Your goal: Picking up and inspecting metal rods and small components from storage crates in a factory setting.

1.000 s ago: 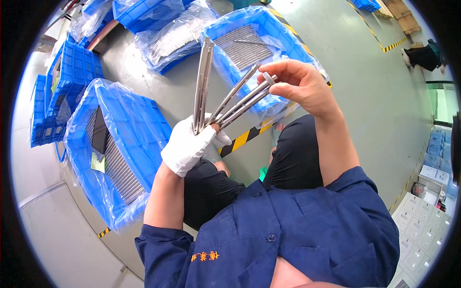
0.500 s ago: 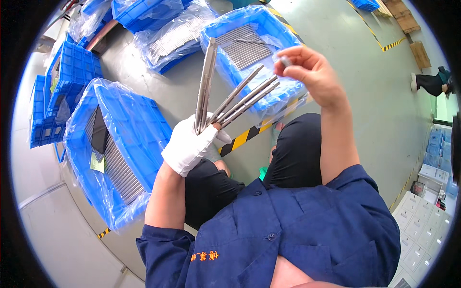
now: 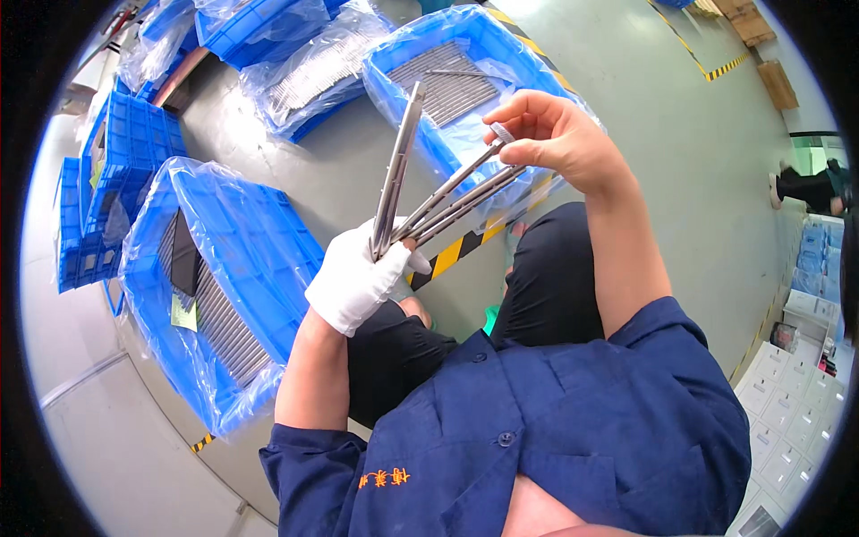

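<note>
My left hand, in a white glove, is closed around a fan of several slim metal rods with small holes along them. One group stands nearly upright, while the other rods slant up to the right. My bare right hand pinches a small grey ridged round piece between thumb and fingers. That piece is at the tip of one slanting rod; whether it sits over the end or only against it I cannot tell. The right thumb is close to the other rod tips.
A plastic-lined blue crate of metal rods lies ahead, and another blue crate with rods is at left. Stacked blue crates stand farther left. Yellow-black tape marks the floor. White drawers stand at right.
My right hand has come left and slightly down, bringing the small grey piece to a rod's tip. The upright rods in my left hand have tilted a little to the right.
</note>
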The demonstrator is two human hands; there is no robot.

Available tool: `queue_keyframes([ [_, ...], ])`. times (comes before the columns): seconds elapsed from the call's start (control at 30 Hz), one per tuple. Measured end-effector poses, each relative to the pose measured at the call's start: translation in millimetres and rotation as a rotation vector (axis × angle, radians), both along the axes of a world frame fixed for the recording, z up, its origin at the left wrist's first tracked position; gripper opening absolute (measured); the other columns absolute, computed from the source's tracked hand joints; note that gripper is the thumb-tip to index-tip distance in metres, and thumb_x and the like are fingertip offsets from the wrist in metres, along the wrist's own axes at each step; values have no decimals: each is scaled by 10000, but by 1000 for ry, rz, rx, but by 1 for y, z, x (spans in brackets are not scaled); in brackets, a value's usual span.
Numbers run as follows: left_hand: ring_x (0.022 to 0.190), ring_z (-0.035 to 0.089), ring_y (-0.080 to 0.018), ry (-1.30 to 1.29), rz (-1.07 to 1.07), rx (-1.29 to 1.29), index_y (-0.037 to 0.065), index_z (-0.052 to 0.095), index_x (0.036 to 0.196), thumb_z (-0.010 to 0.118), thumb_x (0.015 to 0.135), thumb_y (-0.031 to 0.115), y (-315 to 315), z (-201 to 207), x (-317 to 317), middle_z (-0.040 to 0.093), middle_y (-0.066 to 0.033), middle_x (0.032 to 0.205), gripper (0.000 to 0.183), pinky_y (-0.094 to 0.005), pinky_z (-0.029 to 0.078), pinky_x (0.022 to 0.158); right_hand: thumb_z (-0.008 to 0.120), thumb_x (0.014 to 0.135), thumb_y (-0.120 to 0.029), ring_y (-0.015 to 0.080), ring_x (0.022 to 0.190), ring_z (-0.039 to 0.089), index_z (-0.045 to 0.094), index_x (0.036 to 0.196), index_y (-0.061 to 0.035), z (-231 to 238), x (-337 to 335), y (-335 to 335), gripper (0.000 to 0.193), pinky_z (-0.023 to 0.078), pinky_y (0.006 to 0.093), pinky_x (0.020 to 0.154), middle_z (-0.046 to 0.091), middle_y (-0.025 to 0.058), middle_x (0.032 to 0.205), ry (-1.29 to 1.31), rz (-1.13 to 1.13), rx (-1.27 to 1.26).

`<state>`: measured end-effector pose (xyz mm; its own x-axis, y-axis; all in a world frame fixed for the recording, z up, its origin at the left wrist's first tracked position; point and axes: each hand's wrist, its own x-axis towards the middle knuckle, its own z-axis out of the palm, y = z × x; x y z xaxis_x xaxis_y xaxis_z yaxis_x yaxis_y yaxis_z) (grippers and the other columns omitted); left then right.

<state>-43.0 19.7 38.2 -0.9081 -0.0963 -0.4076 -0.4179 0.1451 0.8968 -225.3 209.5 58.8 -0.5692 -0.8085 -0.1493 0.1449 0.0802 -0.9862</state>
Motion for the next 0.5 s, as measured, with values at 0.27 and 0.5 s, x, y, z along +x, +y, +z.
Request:
queue_keyframes([
  [0.27,642,551,-121,-78,10,-18,19,551,967,508,807,208,2,9,2,624,-57,681,251,-243,435,621,662,693,-29,117,793,571,569,968,-34,-6,8,-11,291,458,228,740,598,55,858,-64,-13,15],
  [0.5,460,473,-75,-89,-111,380,-33,499,1044,484,841,369,0,5,6,598,-78,633,451,-195,343,411,622,772,-132,172,801,598,534,1035,-20,-17,-5,-7,299,485,301,779,592,86,887,-204,-65,-123],
])
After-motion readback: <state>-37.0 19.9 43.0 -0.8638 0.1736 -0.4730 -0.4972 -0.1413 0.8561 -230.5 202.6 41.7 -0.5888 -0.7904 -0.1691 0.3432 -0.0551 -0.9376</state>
